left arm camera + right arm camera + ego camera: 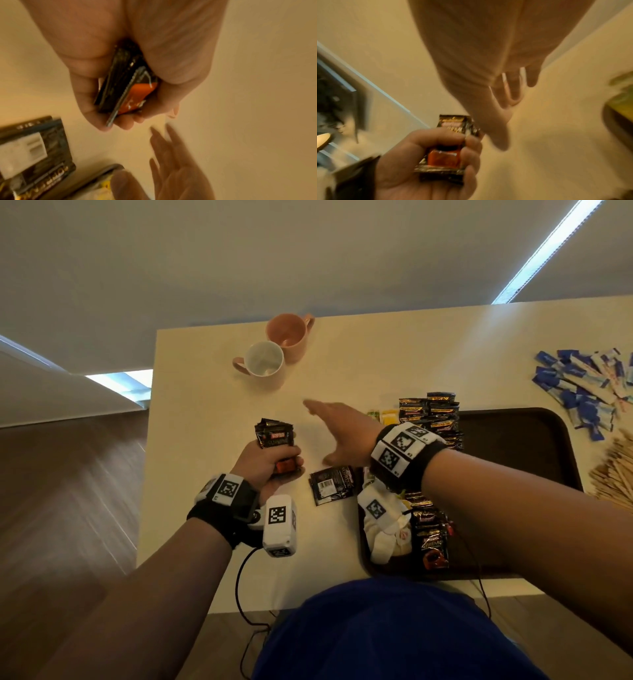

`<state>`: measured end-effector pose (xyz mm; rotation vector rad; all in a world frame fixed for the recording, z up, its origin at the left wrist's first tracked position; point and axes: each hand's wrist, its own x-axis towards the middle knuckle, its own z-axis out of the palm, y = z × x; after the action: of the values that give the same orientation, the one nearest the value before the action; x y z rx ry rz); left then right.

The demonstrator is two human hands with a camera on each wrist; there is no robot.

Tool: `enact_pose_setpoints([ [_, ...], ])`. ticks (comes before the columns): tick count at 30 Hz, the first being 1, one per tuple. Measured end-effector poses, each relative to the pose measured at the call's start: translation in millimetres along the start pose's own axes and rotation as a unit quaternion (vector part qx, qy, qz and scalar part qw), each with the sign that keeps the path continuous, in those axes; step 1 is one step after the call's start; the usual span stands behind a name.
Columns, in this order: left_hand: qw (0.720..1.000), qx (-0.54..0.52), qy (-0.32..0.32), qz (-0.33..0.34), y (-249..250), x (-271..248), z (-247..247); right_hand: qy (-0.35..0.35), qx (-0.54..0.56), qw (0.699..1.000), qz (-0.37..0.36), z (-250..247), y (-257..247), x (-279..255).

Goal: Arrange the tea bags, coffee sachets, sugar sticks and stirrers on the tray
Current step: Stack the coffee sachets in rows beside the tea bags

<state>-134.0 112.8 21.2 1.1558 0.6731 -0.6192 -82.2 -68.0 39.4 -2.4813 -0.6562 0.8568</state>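
Observation:
My left hand (pixel 274 460) grips a small stack of black and orange coffee sachets (pixel 275 436), seen edge-on in the left wrist view as sachets (pixel 126 89) and face-on as sachets (pixel 447 152). My right hand (pixel 337 429) reaches left across the table with fingers straight and spread, holding nothing, blurred by motion. One loose coffee sachet (pixel 330 484) lies flat on the table under my right wrist. The dark tray (pixel 513 440) sits to the right, with rows of coffee sachets (pixel 433 416) along its left side and yellow tea bags (pixel 388 416) at its far left corner.
Two mugs, a pink one (pixel 289 335) and a white-lined one (pixel 263 362), stand at the table's far side. Blue and white sugar sticks (pixel 582 385) and wooden stirrers (pixel 613 474) lie right of the tray. The table's left edge drops to a wood floor.

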Motion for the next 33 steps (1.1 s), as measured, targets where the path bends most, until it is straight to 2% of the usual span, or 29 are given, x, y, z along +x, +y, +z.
enact_pose_setpoints([
  [3,0.999,-0.035,0.028,-0.027,-5.7,0.2,-8.3,-0.056,-0.115,0.991,0.051,12.5,9.5,2.2],
  [7,0.997,-0.065,0.038,-0.036,-12.5,-0.5,-12.0,-0.151,-0.255,0.955,0.003,49.7,-2.7,9.2],
  [10,0.995,-0.086,0.046,-0.035,-14.8,-2.0,-14.1,-0.151,-0.286,0.946,0.015,70.7,-3.3,11.4],
  [13,0.992,-0.110,0.050,-0.029,-17.1,-6.3,-16.6,-0.120,-0.273,0.954,0.033,81.4,-5.8,13.0],
  [20,0.989,-0.134,0.063,-0.014,-21.3,-19.0,-20.8,-0.123,-0.260,0.958,-0.006,77.5,-14.8,8.6],
  [22,0.991,-0.108,0.073,-0.014,-23.9,-20.3,-23.0,-0.114,-0.238,0.965,-0.002,72.0,-15.4,7.5],
  [27,0.993,-0.012,0.117,0.014,-31.5,-23.3,-22.4,-0.030,-0.107,0.992,0.053,53.7,-10.8,1.4],
  [33,0.981,0.093,0.153,0.081,-31.8,-20.4,-23.9,0.036,0.015,0.999,0.030,29.1,-6.8,-14.5],
])
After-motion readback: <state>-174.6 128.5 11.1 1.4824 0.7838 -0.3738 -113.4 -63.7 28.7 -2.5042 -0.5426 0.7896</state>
